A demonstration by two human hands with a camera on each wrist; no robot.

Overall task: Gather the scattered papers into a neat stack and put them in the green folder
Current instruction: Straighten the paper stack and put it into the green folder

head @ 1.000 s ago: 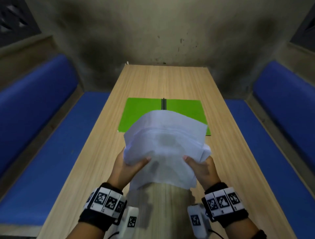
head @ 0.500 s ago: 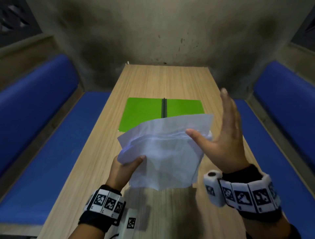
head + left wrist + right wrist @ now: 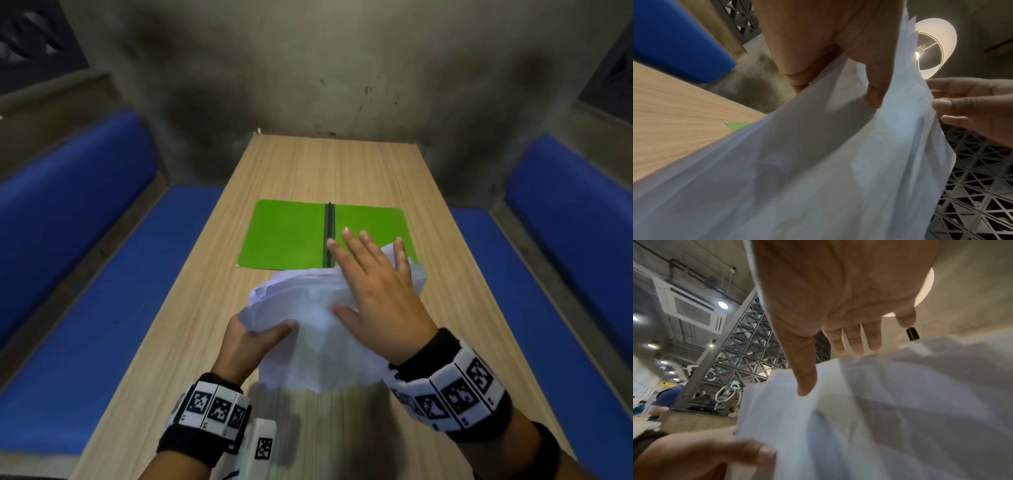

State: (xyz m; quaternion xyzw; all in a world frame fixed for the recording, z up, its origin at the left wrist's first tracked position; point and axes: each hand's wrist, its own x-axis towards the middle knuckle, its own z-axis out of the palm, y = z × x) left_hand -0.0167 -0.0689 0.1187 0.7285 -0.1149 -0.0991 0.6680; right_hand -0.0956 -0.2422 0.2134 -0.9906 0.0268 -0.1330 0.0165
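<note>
The left hand pinches the loose bundle of thin white papers, held above the wooden tabletop just short of the open green folder. The right hand lies flat, fingers straight, on top. Best to tap the uneven edges square before sliding them onto the folder.

Left hand pinches the white paper stack; right hand lies flat on it, before the open green folder on the wooden table.

papers blurred, folder corner hidden (near right)
</note>
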